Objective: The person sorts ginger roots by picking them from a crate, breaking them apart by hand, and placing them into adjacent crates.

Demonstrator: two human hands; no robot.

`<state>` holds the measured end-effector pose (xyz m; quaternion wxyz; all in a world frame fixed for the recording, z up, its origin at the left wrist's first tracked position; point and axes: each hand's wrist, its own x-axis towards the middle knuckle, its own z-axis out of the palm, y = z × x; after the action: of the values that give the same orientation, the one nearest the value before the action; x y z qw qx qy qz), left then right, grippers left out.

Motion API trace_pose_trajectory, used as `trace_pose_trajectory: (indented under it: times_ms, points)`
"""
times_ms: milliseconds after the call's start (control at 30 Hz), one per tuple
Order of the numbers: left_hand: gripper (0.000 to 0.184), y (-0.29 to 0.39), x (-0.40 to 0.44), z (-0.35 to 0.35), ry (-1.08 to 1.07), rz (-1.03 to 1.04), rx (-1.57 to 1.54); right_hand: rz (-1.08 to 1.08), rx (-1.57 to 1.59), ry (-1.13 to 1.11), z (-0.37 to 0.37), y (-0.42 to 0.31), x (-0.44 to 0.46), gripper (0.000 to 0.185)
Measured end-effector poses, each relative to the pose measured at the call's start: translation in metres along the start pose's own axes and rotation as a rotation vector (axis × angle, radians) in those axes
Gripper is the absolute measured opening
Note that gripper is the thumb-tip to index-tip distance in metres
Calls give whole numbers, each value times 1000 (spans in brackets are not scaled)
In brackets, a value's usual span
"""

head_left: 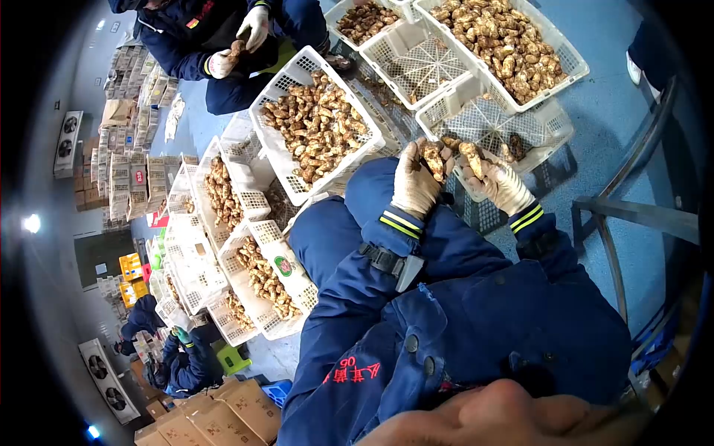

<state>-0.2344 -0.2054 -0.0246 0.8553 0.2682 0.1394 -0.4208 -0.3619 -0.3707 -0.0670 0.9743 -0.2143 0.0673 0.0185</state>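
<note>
My left hand (pixel 416 178), in a whitish work glove, is closed round a brown, scaly mushroom (pixel 433 160). Just to its right, my right hand (pixel 500 181), gloved alike, grips a paler mushroom (pixel 471 158) that stands up between thumb and fingers. Both hands are above my lap, at the near edge of a white plastic crate (pixel 550 137). A few dark mushrooms (pixel 515 146) lie inside that crate. Beyond it is a crate heaped with mushrooms (pixel 513 56), and left of my knees stands another full crate (pixel 316 126).
A co-worker (pixel 216 52) in white gloves sits at the upper left, holding a mushroom. More crates of mushrooms (pixel 264 275) stand at left. A metal frame (pixel 639 215) runs along the right. Cardboard boxes (pixel 216 416) and other people (pixel 186 364) are at lower left.
</note>
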Motion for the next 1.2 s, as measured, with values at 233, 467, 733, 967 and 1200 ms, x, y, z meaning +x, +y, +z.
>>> trace_pose_trajectory:
  times_ms: [233,467,733,967,1200]
  points:
    - [47,2,0,-2,21,-16,-11,27,57,82,21,4,7,43]
    - [58,0,4,-8,49,33,-16,-405,-900,273,29,53,51,55]
    - [70,-2,1,-12,65,43,44,-140,-648,258,27,48,51,39]
    - [76,-1,4,-20,92,-3,154,-65,-468,418,-36,1,67,29]
    - [59,2,-3,-10,-9,-70,60,-298,-353,610,-20,-59,97,45]
